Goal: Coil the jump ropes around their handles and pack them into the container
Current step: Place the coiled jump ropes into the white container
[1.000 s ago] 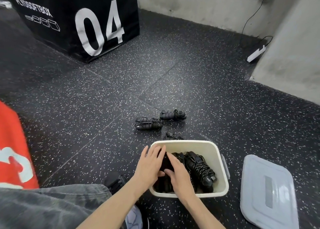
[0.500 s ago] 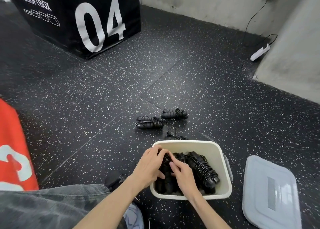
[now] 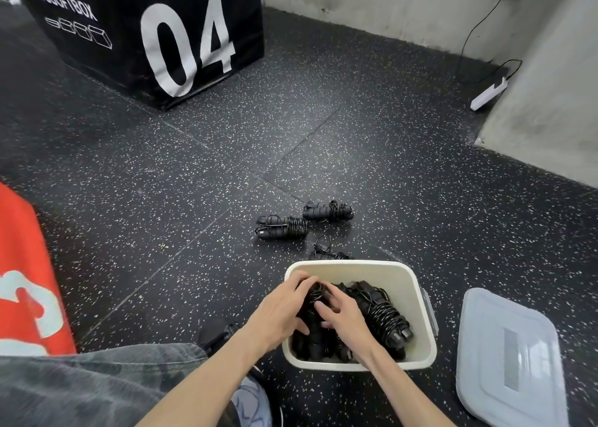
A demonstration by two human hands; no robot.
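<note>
We see the cream bin holding coiled ropes; our left hand and right hand both curl around one bundle. A third floor rope hides behind the rim.

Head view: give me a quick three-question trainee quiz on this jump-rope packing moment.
1. True or false: the grey lid sits on the cream container.
2. How many coiled jump ropes lie fully in view on the floor beyond the container? A) none B) two C) five
3. What are the left hand and right hand doing?

Key:
1. False; it lies on the floor to the right.
2. B.
3. Both handle a rope bundle inside the container.
</note>
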